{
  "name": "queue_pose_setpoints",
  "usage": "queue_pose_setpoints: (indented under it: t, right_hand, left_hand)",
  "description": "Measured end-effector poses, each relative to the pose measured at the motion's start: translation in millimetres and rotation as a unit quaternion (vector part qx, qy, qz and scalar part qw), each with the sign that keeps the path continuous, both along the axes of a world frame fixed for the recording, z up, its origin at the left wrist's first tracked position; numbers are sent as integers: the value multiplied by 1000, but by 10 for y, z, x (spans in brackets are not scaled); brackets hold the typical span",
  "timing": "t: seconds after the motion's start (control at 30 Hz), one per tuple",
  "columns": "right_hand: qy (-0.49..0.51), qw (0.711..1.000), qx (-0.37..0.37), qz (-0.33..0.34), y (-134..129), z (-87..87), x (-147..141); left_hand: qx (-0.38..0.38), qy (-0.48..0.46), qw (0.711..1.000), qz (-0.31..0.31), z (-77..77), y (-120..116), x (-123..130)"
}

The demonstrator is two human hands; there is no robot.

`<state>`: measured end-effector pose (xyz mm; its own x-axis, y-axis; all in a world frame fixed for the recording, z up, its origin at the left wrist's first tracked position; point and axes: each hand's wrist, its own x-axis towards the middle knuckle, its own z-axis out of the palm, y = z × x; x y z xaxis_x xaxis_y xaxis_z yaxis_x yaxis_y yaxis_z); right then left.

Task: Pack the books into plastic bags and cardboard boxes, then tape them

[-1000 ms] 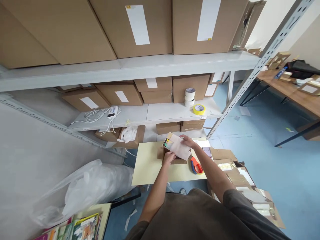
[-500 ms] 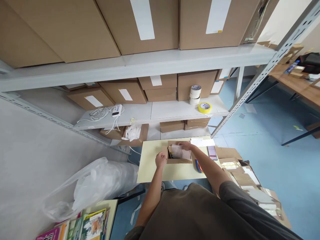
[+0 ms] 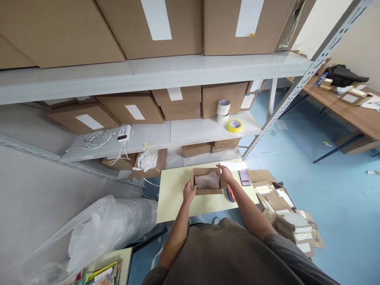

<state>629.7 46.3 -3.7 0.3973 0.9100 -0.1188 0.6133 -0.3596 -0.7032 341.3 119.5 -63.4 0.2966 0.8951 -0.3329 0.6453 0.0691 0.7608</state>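
Note:
An open cardboard box (image 3: pixel 208 192) sits on the pale yellow table (image 3: pixel 173 198), its flaps raised. Inside it lies a translucent whitish wrapping sheet (image 3: pixel 207 181) that covers the contents. My left hand (image 3: pixel 189 192) is closed on the box's left side, with the thumb toward the inside. At the far right corner, my right hand (image 3: pixel 225 174) has its fingers bent over the right flap. To the right of the box, partly behind my right forearm, is a blue and orange ring-shaped thing (image 3: pixel 230 194). A phone (image 3: pixel 245 177) lies farther right, by white papers (image 3: pixel 234 166).
Shelving (image 3: pixel 204 132) ahead holds cartons, white tape rolls (image 3: pixel 222 111), a yellow tape roll (image 3: pixel 234 126) and a power strip (image 3: pixel 124 133). Flattened cardboard (image 3: pixel 276 202) is piled at right. A big plastic bag (image 3: pixel 118 221) and books (image 3: pixel 103 275) are at left.
My left hand has moved down onto the box's left side. The wrapping sheet now lies across the contents, hiding the dark and yellow item seen before. My right hand has shifted to the flap.

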Motion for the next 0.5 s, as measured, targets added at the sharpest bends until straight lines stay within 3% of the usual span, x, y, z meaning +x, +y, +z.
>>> queue_pose_setpoints:
  t: [0.1, 0.23, 0.4, 0.5]
  right_hand:
    - [15, 1000, 5, -23, -274, -149, -23]
    - [29, 998, 7, -58, -590, -393, -60]
    - [131, 971, -66, -188, -771, -634, -27]
    - [217, 955, -53, -196, -762, -679, -63]
  left_hand:
    - [21, -17, 996, -82, -37, -90, 53]
    - [-5, 72, 983, -171, -32, -205, 130]
    - [-2, 149, 967, -206, 49, -252, 130]
    - [4, 161, 965, -206, 75, -283, 93]
